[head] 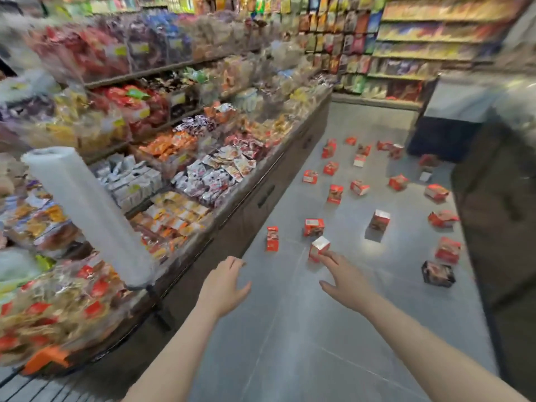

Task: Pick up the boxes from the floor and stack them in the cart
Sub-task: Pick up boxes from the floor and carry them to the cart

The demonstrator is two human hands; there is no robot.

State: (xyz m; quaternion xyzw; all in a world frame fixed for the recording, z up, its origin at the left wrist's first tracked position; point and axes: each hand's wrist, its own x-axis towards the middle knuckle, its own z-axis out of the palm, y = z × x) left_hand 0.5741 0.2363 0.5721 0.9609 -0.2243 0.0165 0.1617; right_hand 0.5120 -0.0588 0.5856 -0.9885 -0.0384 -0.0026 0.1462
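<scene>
Several small red boxes lie scattered over the grey floor (290, 329) ahead of me. The nearest ones are a box with a white top (318, 247), one standing upright (272, 238) and one beside it (313, 227). A dark box (438, 273) lies at the right. My left hand (224, 285) is stretched forward above the floor, fingers relaxed, holding nothing. My right hand (343, 281) reaches out with spread fingers, its fingertips just short of the white-topped box. No cart can be seen. The picture is blurred.
A long snack display (179, 175) with wooden drawers runs along the left side of the aisle. A roll of plastic bags (87, 210) stands on its near end. Shelves (420, 47) line the back wall. A dark cabinet (499, 204) borders the aisle on the right.
</scene>
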